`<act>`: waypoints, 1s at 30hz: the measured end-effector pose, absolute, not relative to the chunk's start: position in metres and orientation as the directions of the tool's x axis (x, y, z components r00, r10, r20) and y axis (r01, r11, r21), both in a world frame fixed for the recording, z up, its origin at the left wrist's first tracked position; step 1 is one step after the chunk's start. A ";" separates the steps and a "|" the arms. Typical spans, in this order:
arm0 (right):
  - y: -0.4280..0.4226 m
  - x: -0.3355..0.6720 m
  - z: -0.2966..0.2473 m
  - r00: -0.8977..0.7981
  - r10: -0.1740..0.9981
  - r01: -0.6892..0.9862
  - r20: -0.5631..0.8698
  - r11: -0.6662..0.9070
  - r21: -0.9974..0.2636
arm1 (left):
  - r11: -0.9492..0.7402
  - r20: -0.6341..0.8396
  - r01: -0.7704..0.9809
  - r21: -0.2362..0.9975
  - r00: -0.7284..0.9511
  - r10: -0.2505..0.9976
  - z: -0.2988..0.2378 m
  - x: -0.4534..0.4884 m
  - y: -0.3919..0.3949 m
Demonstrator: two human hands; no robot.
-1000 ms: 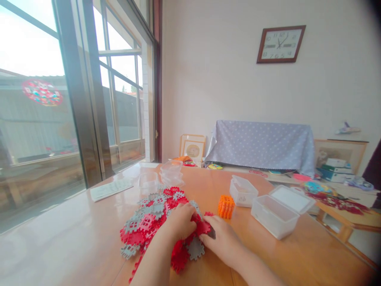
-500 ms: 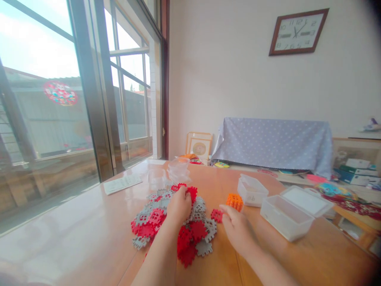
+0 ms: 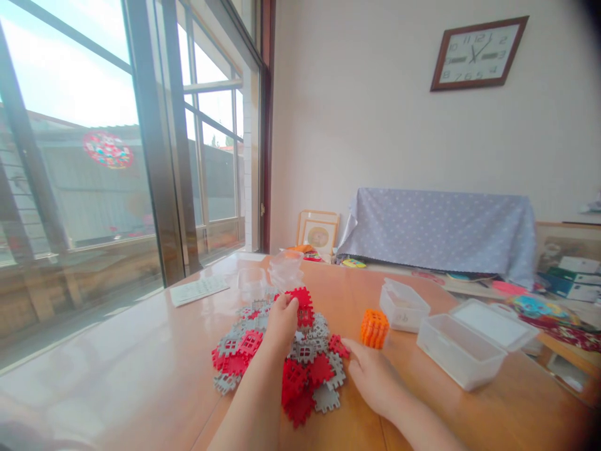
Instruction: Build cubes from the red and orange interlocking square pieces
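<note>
In the lower middle of the frame the right hand (image 3: 373, 379) lies palm-down on the glossy wooden table (image 3: 141, 363). Its fingers are loosely together and flat, holding nothing, with the tips at the right edge of the pile of tiles (image 3: 300, 376).

The pile sits at bottom centre and is made of flat red and grey plastic squares with toothed edges and window-like cut-outs. They look light, stiff and thin. I judge they slide easily on the varnish, while the teeth probably snag on neighbouring pieces. A pinch across two opposite edges, or through a cut-out, should hold better than pressing on the smooth face.

Just beyond, the left hand (image 3: 282, 322) rises from the heap with its fingers curled and clamped on a red tile (image 3: 300, 299), held on edge above the far side of the pile.

To the right stands a small orange cube (image 3: 374, 328) with ribbed, latticed faces. Past it are a small clear box (image 3: 404, 307) and a larger clear box with a hinged lid (image 3: 462, 351), both open and of thin translucent plastic.

Behind the pile is a stack of clear cups (image 3: 285, 270), and a printed sheet (image 3: 200, 290) lies at centre left.

Farthest away are a dotted blue-grey cloth (image 3: 441, 228) draped over furniture, a framed picture (image 3: 318, 233), a wall clock (image 3: 479, 53) at upper right and the tall window (image 3: 94, 156) filling the left.
</note>
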State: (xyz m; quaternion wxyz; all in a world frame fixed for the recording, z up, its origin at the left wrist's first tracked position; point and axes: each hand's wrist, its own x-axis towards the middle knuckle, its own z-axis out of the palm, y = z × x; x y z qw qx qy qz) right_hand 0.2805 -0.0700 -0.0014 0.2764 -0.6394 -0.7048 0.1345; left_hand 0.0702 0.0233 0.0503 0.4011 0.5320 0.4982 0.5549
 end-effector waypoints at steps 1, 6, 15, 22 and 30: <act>-0.070 0.280 -0.003 -0.048 0.975 0.794 0.217 0.170 -0.584 | -0.174 0.181 0.070 0.982 -0.113 0.977 0.050 0.070 0.023; -0.070 0.271 -0.010 -0.178 0.969 0.605 0.169 0.243 -0.759 | -0.118 0.129 0.068 0.991 -0.191 0.973 0.051 0.067 0.024; -0.088 0.257 0.011 -0.266 0.961 0.393 0.074 0.178 -0.902 | -0.221 0.232 0.069 0.973 -0.298 0.926 0.057 0.062 0.026; -0.082 0.266 0.015 -0.048 0.967 0.487 0.252 0.243 -0.839 | -0.188 0.185 -0.023 0.982 -0.094 0.978 0.064 0.072 0.015; -0.089 0.280 0.031 0.076 0.852 0.751 0.518 0.293 -0.592 | -0.039 0.073 -0.117 0.992 0.305 0.950 0.066 0.098 -0.010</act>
